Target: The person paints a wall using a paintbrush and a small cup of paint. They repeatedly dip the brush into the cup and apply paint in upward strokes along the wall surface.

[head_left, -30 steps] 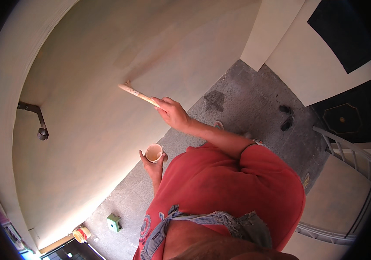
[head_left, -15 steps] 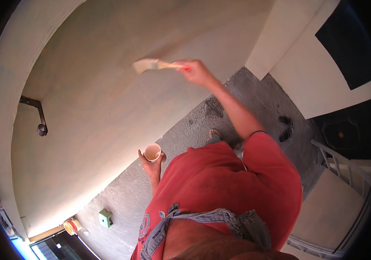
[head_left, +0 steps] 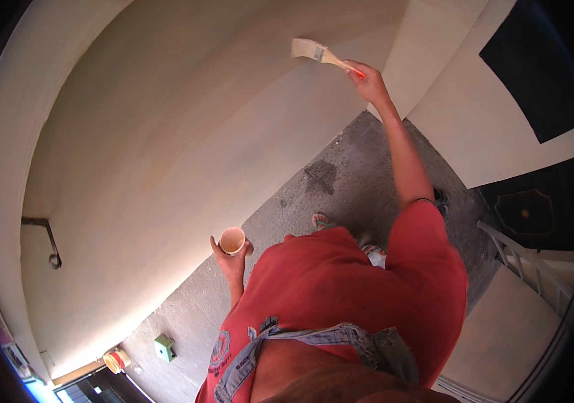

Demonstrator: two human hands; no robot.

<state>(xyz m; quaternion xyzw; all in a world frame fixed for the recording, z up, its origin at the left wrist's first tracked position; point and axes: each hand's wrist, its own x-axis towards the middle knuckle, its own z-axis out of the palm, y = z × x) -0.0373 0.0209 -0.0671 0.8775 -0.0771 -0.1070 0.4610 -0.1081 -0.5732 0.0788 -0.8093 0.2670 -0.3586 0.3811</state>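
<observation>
Facing a broad pale wall (head_left: pixel 166 168), spreading across left and far side, and standing on a grey floor (head_left: pixel 287 221). Noticing a cream-and-red bucket (head_left: pixel 117 361) at near left, near a small green stool (head_left: pixel 164 348), and hiding its contents at this angle.

Holding the brush (head_left: pixel 320 53) out at far right of centre, before the wall, with bristles (head_left: pixel 305 49) to the left. Pinching its wooden handle (head_left: pixel 335 60) near the reddish end between thumb and fingers of the right hand (head_left: pixel 369 84). Not showing clearly any contact between bristles and wall. Probably weighing little, feeling stiff along the handle and soft at the bristles, perhaps turning slippery when wet; offering its best hold on the bare wood, well behind the bristles.

Clasping a cup (head_left: pixel 232 235) in the left hand (head_left: pixel 232 271), with digits around its sides, mouth up, just left of the red shirt (head_left: pixel 341 289). Showing a pinkish-tan inside, likely paint-coated, at a depth not reading clearly. Likely being light and thin-walled, so calling for a gentle grip below the rim.
</observation>
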